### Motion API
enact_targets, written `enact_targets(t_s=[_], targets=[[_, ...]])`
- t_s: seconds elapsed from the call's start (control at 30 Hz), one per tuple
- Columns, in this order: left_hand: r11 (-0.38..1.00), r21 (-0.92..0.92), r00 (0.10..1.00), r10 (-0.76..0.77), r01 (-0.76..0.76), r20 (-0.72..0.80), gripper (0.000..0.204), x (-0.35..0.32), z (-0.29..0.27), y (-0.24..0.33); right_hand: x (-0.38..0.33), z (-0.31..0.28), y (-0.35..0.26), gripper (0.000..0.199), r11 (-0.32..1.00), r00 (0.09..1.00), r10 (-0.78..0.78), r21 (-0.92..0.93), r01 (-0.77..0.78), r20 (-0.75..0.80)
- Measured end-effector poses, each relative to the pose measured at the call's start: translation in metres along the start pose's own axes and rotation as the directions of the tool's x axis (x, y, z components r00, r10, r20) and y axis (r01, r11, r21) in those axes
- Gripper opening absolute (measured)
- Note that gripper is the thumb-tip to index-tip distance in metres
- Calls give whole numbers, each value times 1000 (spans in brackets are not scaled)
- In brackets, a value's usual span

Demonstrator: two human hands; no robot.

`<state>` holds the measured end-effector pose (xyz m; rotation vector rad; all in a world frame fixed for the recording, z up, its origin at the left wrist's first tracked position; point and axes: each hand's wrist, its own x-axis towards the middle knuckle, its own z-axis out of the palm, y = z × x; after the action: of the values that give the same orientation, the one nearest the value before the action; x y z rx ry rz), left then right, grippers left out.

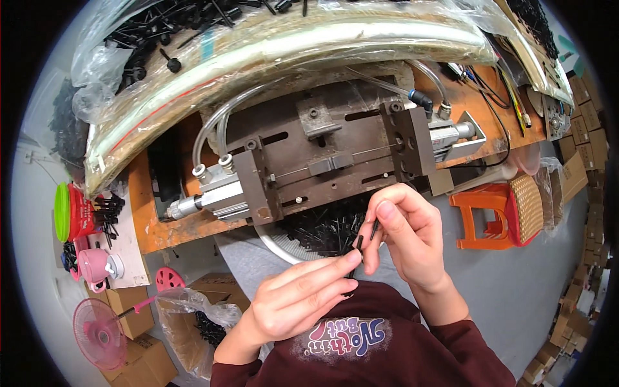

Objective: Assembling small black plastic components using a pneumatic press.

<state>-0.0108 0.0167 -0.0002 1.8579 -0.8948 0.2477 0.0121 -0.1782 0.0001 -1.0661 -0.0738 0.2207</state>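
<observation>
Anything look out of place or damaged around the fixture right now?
One loose black part lies apart from the heap, on the plastic wrapping, so it looks stray. No clear damage visible.

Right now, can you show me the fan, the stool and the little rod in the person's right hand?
Fan [101, 335]: head view, round front, near its middle.
Stool [491, 195]: head view, orange frame.
Rod [374, 230]: head view, dark visible shaft.

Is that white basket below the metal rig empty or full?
Not empty: many black rods lie inside the basket. Whether it's full, I cannot tell: the rig hides part of it.
</observation>
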Motion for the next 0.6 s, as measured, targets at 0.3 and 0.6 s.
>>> enact_targets(t_s=[0.3,0.6], targets=[[996,85,999,30,-31,17,29,-2,6,2,1,1,2,19,996,999,-35,-77,34,-14],[996,86,1000,16,-15,-10,26,-7,7,4,1,4,2,18,999,1000,-27,-29,27,-5]])
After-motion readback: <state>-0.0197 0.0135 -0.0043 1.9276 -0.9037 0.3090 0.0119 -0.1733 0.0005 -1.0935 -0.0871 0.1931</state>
